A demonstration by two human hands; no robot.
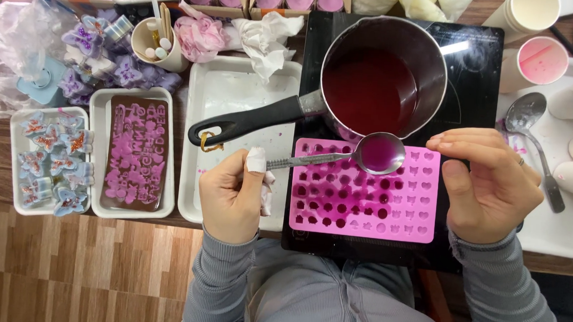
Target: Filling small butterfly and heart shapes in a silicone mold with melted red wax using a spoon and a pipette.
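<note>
My left hand (231, 192), with a white tissue wrapped on the thumb, grips the handle of a metal spoon (354, 155) whose bowl holds dark pink liquid. The spoon's bowl hovers over the upper middle of a pink silicone mould (413, 208) with many small cavities; the left and middle ones are filled dark. My right hand (485, 182) rests at the mould's right edge, fingers curled, its fingertips just beside the spoon's bowl. Behind the mould a steel saucepan (383, 75) of dark red liquid stands on a black cooktop (478, 53), its black handle pointing left.
A white tray (231, 91) lies left of the cooktop. Further left are a dark letter mould (135, 151) in a tray and a tray of butterfly shapes (51, 160). A second spoon (532, 136) and paper cups (542, 59) sit at right. Tissues and a stick cup stand behind.
</note>
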